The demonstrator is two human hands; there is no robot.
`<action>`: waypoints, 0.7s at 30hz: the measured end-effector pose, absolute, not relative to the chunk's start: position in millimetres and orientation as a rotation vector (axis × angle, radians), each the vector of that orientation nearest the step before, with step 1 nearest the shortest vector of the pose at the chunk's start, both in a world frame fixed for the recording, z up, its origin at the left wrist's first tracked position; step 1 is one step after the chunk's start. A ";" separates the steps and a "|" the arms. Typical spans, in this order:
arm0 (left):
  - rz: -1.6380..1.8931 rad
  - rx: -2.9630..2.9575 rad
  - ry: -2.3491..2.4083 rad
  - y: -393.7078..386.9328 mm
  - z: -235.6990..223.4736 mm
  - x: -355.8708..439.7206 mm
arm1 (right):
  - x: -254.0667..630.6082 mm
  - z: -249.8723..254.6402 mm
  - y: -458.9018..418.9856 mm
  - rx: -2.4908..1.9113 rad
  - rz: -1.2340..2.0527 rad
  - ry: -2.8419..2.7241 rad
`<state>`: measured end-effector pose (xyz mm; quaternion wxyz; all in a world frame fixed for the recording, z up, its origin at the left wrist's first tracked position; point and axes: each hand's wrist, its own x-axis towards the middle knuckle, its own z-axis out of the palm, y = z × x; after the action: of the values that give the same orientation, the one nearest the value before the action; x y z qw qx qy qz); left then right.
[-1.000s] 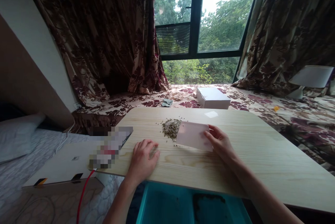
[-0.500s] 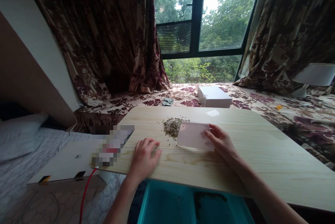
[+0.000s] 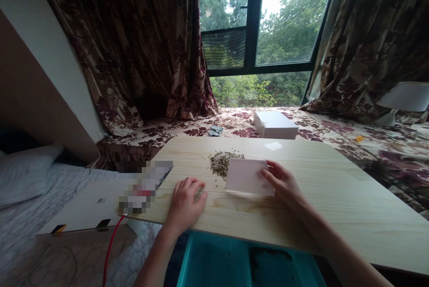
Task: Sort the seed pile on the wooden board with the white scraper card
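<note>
The pale wooden bench (image 3: 321,197) stretches before the window, a teal tray (image 3: 217,255) below its near edge. The right hand (image 3: 283,184) pinches a pale flat card (image 3: 248,177) between its fingers, just beside the loose pile of small greenish seeds (image 3: 220,164). The left hand (image 3: 186,200) lies on the wood, empty, fingers loosely curled.

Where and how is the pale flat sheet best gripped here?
I'd pinch the pale sheet by its right edge, coming from the right, thumb on the near face and fingers behind. It is thin and flat, and its left end is at the pile of small grains, so the right edge seems the freer one. The right hand holds it there.
</note>
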<state>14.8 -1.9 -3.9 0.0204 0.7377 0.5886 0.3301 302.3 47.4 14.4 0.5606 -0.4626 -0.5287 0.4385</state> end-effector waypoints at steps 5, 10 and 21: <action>1.035 2.289 1.833 -1.6 -5.3 14.7 | 305.2 5.8 53.9 -1.100 0.981 -1.228; 1.036 2.295 1.830 -0.9 -6.2 14.2 | 302.6 8.8 50.8 -1.113 0.978 -1.259; 1.028 2.289 1.820 -1.8 -4.2 14.6 | 300.1 11.9 51.3 -1.103 0.959 -1.271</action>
<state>14.6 -1.8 -4.2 0.0209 0.7382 0.5871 0.3316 300.1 51.3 11.9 0.5666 -0.4692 -0.5406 0.4080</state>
